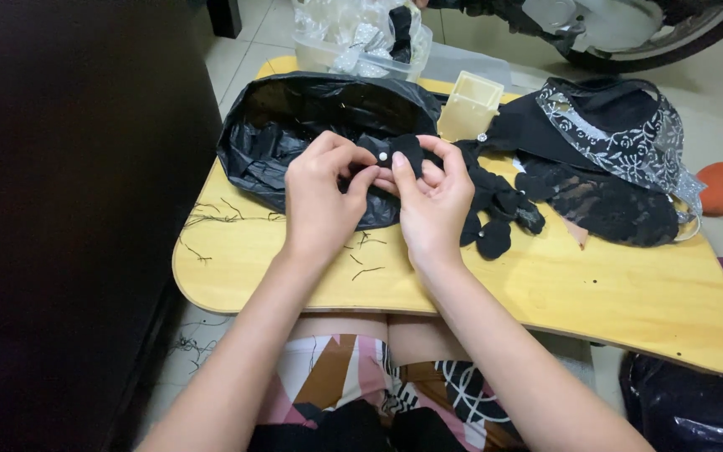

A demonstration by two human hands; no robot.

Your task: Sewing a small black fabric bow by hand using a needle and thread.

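Note:
My left hand (321,201) and my right hand (433,201) meet over a small wooden lap table (546,289). Together they pinch a small black fabric flower (401,153) with a white pearl bead at its middle. The fingertips of both hands close on the flower's edges. More black fabric flowers (499,219) lie in a string just right of my right hand, one with a pearl bead.
An open black plastic bag (294,125) lies behind my hands. A small cream plastic box (470,105) stands at the table's back edge. Black lace fabric with silver trim (621,167) is heaped at the right. Loose black thread ends (211,219) lie at the left. A dark cabinet stands left.

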